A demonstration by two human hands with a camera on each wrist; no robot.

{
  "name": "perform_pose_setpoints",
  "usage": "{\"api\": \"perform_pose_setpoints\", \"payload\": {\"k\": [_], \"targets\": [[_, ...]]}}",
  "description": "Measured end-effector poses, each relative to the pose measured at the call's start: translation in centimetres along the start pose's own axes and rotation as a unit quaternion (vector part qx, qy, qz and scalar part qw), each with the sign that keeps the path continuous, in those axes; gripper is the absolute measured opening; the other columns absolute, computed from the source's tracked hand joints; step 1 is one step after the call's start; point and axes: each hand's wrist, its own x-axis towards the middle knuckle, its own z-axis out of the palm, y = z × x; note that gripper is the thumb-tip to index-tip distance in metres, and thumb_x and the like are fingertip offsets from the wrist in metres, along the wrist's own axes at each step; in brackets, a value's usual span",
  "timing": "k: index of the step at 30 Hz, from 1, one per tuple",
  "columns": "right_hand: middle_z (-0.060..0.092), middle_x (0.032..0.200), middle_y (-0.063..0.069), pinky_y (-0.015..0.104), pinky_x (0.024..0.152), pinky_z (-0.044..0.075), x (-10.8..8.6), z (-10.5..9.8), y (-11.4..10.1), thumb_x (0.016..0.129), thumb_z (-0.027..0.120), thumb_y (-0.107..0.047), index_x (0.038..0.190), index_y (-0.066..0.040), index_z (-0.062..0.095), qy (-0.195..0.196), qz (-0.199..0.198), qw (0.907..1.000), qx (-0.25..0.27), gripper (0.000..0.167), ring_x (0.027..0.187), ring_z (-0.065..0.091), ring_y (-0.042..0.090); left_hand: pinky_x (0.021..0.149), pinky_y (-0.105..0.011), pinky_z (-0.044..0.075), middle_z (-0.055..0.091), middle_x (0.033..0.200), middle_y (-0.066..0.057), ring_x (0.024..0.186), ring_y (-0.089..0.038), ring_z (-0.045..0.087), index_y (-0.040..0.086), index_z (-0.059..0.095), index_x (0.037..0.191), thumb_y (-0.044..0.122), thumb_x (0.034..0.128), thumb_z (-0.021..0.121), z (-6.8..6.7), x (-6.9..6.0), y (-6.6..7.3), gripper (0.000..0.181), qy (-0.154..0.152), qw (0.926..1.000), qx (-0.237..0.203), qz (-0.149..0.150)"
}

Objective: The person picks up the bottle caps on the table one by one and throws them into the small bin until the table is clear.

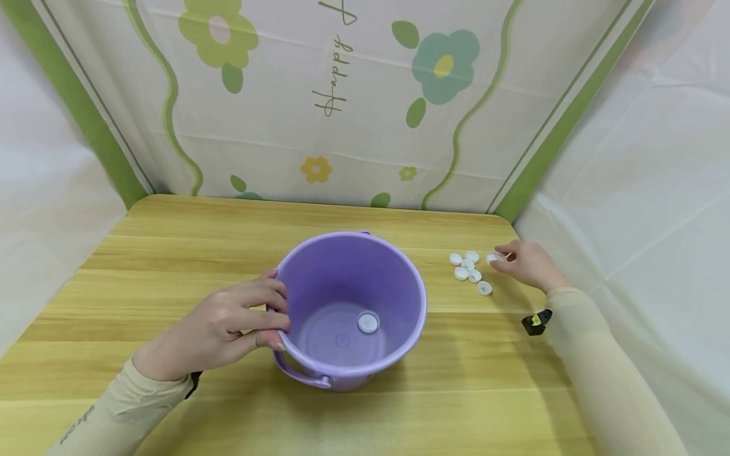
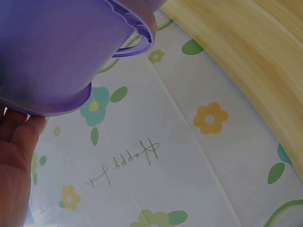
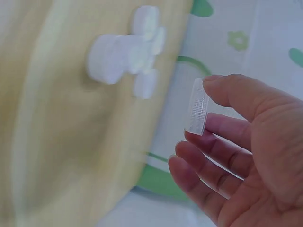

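Round white plastic caps [image 1: 467, 265]: one inside a purple plastic bucket [image 1: 342, 259], six on the wood-grain desk [image 1: 485, 367]; right hand [image 1: 529, 263] pinches another, left hand [image 1: 228, 323] grips bucket.

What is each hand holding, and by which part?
The left hand grips the purple bucket by its rim; the right hand pinches a whitish cap by its edge.

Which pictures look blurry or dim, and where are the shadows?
Right wrist view: the loose white caps are blurred, the held cap and right hand clearer; left wrist view: dimmer overall, with the bucket and left hand darkish; head view: brighter, with soft shadows on the table beneath the bucket and beside the right sleeve.
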Motion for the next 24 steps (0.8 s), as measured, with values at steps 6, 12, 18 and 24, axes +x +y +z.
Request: {"api": "perform_pose_setpoints", "payload": {"k": [6,12,18,24], "targets": [[0.066,0.108,0.025,0.052,0.08,0.056,-0.5,-1.9,-2.1,0.094,0.069,-0.024,0.128,0.01,0.06,0.012,-0.012,0.9998,0.009,0.048,0.096,0.064,0.037,0.115,-0.047,0.034,0.063,0.096,-0.007,0.102,-0.026,0.057,0.007,0.072,0.094,0.025,0.0972,0.065,0.0,-0.1,0.0,0.019,-0.004,1.0,0.006,-0.006],[0.067,0.098,0.02,0.048,0.076,0.057,-1.0,-3.2,-4.4,0.093,0.071,-0.021,0.124,0.01,0.062,0.034,-0.04,0.9986,0.007,0.044,0.087,0.064,0.031,0.115,-0.048,0.035,0.063,0.097,-0.007,0.102,-0.026,0.057,0.007,0.072,0.095,0.025,0.0973,0.065,0.0,-0.1,0.0,0.019,-0.005,0.9999,0.008,-0.01],[0.065,0.102,0.019,0.046,0.077,0.055,-1.4,-4.3,-6.7,0.093,0.072,-0.024,0.123,0.007,0.064,0.038,-0.053,0.9979,0.005,0.044,0.089,0.062,0.03,0.116,-0.048,0.034,0.063,0.097,-0.007,0.101,-0.026,0.057,0.007,0.072,0.095,0.024,0.0975,0.064,0.0,-0.2,0.0,0.019,-0.005,0.9999,0.003,-0.009],[0.065,0.102,0.018,0.047,0.079,0.056,-1.9,-5.2,-9.3,0.091,0.074,-0.022,0.121,0.006,0.066,0.052,-0.075,0.9959,0.005,0.042,0.09,0.063,0.031,0.115,-0.048,0.034,0.063,0.096,-0.009,0.102,-0.026,0.057,0.005,0.072,0.094,0.024,0.097,0.065,0.0,-0.1,0.0,0.021,0.002,1.0,-0.001,-0.006]]}}
